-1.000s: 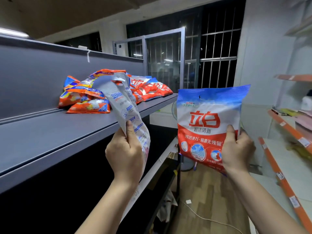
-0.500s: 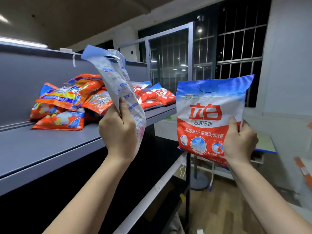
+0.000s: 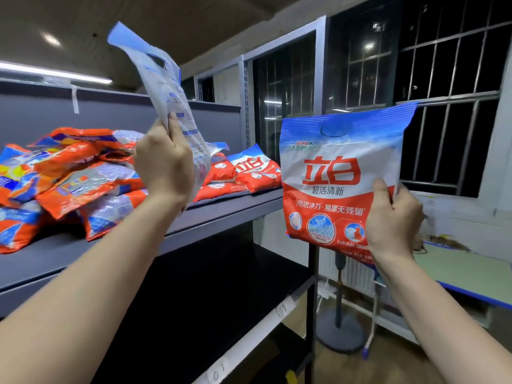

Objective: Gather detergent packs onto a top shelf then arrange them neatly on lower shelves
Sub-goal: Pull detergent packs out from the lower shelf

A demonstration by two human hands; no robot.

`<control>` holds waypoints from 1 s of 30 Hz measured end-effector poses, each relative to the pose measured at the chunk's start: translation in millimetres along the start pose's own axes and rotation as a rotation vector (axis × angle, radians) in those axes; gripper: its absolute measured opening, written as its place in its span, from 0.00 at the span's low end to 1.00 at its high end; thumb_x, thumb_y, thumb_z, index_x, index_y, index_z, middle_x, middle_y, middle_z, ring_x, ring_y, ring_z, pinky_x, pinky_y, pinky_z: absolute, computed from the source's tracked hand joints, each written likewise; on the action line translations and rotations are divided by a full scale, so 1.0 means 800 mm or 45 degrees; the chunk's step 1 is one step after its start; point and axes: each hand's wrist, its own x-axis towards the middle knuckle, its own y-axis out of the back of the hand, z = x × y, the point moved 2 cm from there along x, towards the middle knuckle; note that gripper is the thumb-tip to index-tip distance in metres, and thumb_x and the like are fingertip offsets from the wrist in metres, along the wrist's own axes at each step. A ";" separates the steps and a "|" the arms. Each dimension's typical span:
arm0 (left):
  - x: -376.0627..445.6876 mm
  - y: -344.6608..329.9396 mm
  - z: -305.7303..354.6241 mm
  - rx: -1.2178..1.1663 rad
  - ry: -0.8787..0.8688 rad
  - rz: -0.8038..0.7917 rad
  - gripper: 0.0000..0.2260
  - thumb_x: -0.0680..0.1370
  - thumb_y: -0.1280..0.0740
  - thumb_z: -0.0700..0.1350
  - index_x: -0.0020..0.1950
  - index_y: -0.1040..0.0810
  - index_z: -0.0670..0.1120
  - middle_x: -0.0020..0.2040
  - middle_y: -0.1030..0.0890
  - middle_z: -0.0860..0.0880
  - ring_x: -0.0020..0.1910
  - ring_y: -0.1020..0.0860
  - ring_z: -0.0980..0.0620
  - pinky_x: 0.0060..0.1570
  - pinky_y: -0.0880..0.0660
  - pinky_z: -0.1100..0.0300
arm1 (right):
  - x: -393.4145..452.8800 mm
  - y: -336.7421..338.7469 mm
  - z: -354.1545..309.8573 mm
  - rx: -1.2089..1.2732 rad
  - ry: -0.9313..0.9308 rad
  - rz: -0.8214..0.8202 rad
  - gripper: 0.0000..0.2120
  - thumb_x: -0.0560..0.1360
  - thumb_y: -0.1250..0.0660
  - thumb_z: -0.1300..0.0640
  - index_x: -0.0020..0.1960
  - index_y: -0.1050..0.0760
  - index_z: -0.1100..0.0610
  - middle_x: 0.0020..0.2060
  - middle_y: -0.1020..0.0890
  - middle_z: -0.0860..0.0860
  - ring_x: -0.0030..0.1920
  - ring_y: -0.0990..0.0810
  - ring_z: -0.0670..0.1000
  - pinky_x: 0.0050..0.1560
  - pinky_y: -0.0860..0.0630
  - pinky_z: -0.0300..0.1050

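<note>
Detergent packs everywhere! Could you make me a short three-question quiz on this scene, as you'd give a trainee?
1. True or false: the right hand holds a pack with its printed front facing the camera.
2. Where does the pile of packs lie? A) on the floor B) on the top shelf C) on the lower shelf
3. Fill in: the left hand grips its pack near the ____ end, so the rest sticks up.

Key: 1 true; 2 B; 3 lower
</note>
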 end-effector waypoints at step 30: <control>0.071 -0.329 -0.186 0.914 -0.238 -0.864 0.16 0.80 0.49 0.51 0.60 0.26 0.49 0.58 0.22 0.39 0.53 0.24 0.36 0.46 0.33 0.51 | 0.166 -0.392 0.053 0.309 0.553 -0.064 0.10 0.78 0.39 0.59 0.50 0.21 0.63 0.40 0.18 0.57 0.40 0.24 0.51 0.38 0.35 0.39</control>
